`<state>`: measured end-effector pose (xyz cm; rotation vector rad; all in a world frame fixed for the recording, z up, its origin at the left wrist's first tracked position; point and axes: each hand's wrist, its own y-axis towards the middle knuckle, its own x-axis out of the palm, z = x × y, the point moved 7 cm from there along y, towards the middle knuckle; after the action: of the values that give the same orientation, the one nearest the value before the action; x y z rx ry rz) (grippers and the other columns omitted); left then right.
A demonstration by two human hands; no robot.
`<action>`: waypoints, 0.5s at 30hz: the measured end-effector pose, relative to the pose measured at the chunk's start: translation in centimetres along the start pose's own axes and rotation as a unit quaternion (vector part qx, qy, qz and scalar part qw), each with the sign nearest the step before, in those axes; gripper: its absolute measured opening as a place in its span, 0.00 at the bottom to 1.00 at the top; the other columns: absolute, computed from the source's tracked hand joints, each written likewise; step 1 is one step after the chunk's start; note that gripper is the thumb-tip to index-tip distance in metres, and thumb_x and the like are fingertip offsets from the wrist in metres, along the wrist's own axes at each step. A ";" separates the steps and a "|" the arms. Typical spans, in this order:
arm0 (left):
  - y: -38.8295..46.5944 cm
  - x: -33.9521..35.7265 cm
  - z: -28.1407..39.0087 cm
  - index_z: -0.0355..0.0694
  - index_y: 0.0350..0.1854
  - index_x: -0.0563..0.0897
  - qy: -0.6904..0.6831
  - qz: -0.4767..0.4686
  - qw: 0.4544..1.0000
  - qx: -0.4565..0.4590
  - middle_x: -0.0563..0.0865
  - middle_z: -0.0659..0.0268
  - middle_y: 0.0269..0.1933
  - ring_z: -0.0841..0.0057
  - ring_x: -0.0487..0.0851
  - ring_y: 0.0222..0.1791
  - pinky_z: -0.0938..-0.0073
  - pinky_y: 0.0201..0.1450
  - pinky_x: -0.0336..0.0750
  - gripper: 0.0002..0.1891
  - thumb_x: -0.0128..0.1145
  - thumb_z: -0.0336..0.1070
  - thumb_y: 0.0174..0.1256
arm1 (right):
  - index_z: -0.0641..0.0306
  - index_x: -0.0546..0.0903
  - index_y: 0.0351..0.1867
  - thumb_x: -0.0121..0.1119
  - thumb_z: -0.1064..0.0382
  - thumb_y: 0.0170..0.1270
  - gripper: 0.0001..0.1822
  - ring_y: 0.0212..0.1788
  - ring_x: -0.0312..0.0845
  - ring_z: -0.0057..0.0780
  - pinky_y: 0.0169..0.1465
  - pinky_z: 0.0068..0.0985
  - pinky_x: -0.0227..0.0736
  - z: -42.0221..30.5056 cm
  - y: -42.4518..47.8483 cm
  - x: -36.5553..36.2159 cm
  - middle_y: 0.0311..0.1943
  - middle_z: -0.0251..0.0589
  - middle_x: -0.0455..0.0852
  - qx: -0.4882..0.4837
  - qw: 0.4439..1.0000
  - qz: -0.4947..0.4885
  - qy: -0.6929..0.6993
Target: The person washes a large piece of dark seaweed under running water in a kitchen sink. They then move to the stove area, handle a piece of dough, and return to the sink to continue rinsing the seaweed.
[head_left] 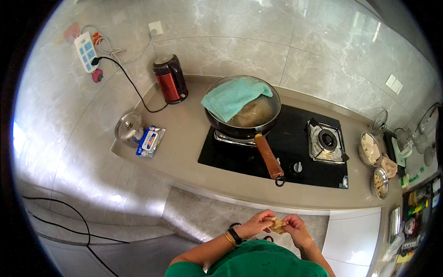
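Note:
My left hand (256, 223) and my right hand (297, 228) pinch a crumpled, light brown piece of food or wrapper (277, 225) between them, in front of the counter's edge. What exactly it is, I cannot tell. Beyond my hands, a wok with a wooden handle (268, 157) sits on the left burner of the black gas hob (292, 138). A glass lid (254, 114) covers the wok, with a folded turquoise cloth (232, 97) lying on its left part. Something pale brown shows blurred through the glass.
A red and black electric kettle (169, 79), a lidded glass jar (128, 128) and a pack of wipes (151, 141) stand left. Right of the bare burner (327, 140) are bowls of white pieces (370, 149) and tan pieces (380, 184). The wok handle juts towards the counter's front edge.

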<state>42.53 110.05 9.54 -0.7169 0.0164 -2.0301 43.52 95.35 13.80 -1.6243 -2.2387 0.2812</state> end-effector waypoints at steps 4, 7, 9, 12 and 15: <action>-1.1 -0.4 2.2 0.42 0.66 0.66 -0.049 0.002 0.997 -0.060 0.75 0.66 0.60 0.78 0.78 0.55 0.73 0.50 0.81 0.24 0.56 0.40 0.72 | 0.65 0.77 0.41 0.59 0.72 0.65 0.06 0.33 0.79 0.21 0.36 0.20 0.77 -0.1 0.9 1.2 0.33 0.35 0.82 0.017 0.999 0.001 -0.032; -2.0 -0.2 4.2 0.42 0.69 0.64 -0.002 -0.019 0.999 -0.050 0.75 0.65 0.60 0.76 0.79 0.56 0.71 0.51 0.81 0.28 0.58 0.42 0.71 | 0.65 0.77 0.40 0.61 0.69 0.66 0.05 0.29 0.77 0.18 0.33 0.18 0.74 -0.1 1.7 1.8 0.30 0.33 0.82 0.021 0.997 0.003 -0.078; -2.4 -0.9 4.1 0.41 0.68 0.65 0.003 -0.019 0.999 -0.037 0.77 0.64 0.59 0.76 0.79 0.55 0.71 0.51 0.81 0.28 0.59 0.42 0.71 | 0.65 0.78 0.39 0.61 0.66 0.67 0.06 0.27 0.76 0.17 0.31 0.17 0.73 -0.2 2.1 2.8 0.28 0.32 0.82 0.017 0.993 0.003 -0.118; -2.3 -2.9 2.9 0.40 0.66 0.68 0.005 0.002 1.000 -0.015 0.79 0.64 0.57 0.76 0.80 0.54 0.71 0.51 0.82 0.25 0.58 0.41 0.71 | 0.65 0.78 0.40 0.61 0.64 0.68 0.07 0.28 0.76 0.16 0.32 0.16 0.73 -0.2 2.7 4.1 0.29 0.32 0.82 0.005 0.998 -0.033 -0.061; -2.5 -4.4 2.8 0.39 0.62 0.72 -0.036 0.035 0.999 -0.009 0.80 0.64 0.55 0.76 0.81 0.53 0.71 0.50 0.82 0.20 0.57 0.38 0.72 | 0.66 0.79 0.43 0.60 0.65 0.69 0.07 0.30 0.79 0.18 0.34 0.18 0.76 -0.3 3.3 4.7 0.32 0.33 0.83 0.034 0.993 -0.051 -0.097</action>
<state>43.61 115.65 10.49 -0.7891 0.0172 -1.9390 45.26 100.81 13.64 -1.4990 -2.4180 0.5022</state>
